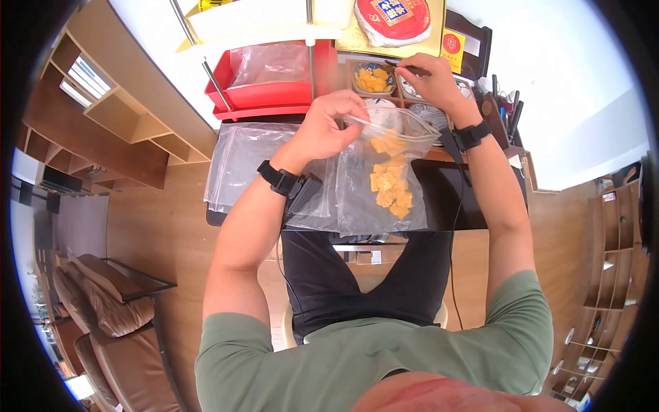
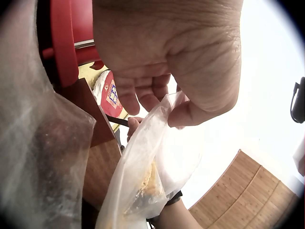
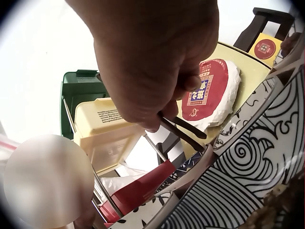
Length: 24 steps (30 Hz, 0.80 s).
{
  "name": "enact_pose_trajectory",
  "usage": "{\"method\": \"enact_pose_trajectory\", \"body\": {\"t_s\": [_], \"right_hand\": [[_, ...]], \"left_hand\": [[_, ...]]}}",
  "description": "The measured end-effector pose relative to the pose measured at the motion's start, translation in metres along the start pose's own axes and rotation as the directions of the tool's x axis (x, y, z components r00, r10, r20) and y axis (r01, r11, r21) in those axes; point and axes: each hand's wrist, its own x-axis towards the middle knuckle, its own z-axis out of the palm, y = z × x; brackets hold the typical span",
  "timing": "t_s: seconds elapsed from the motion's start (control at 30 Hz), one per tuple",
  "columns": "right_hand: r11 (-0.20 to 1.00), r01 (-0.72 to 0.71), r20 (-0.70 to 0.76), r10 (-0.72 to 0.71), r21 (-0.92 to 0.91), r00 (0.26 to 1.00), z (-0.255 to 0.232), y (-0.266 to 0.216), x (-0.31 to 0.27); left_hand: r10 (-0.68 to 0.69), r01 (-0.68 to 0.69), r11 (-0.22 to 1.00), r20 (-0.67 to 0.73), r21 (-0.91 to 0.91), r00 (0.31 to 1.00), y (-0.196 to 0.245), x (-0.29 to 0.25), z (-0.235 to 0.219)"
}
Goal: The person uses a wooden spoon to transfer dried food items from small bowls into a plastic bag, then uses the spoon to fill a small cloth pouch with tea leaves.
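Note:
My left hand point(image 1: 329, 123) pinches the rim of a clear zip bag point(image 1: 353, 196) between thumb and fingers; the bag's mouth stands apart. Yellow-orange pieces point(image 1: 390, 184) lie inside it, most toward the lower part. In the left wrist view the film point(image 2: 136, 162) hangs from the thumb and fingertips. My right hand point(image 1: 436, 81) is over the far side of the table, gripping dark tongs point(image 3: 190, 129) whose two tips stand a little apart. Close to those tips is a patterned bowl point(image 1: 374, 94) of similar yellow-orange pieces point(image 1: 373, 78).
More flat clear bags point(image 1: 247, 161) lie at the left of the table. Behind them stands a red bin point(image 1: 268, 98) on a metal-post rack. A round red-and-white wrapped package point(image 1: 392, 24) sits at the back. Other patterned bowls point(image 3: 252, 152) fill a wooden divided tray.

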Motion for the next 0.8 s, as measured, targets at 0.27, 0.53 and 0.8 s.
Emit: {"method": "enact_pose_trajectory", "body": {"t_s": [0.27, 0.53, 0.8], "right_hand": [[0.917, -0.264, 0.135, 0.234, 0.298, 0.963, 0.001, -0.019, 0.004], [0.986, -0.169, 0.072, 0.168, 0.006, 0.983, 0.01, -0.03, 0.028], [0.969, -0.242, 0.151, 0.246, -0.045, 0.957, 0.019, -0.033, 0.04]], "left_hand": [[-0.022, 0.022, 1.0, 0.011, 0.005, 1.0, -0.002, 0.0, 0.001], [-0.047, 0.047, 0.997, 0.011, -0.057, 0.999, 0.0, -0.001, 0.002], [-0.028, 0.028, 1.0, 0.007, -0.013, 1.0, -0.001, 0.0, 0.0]]}}
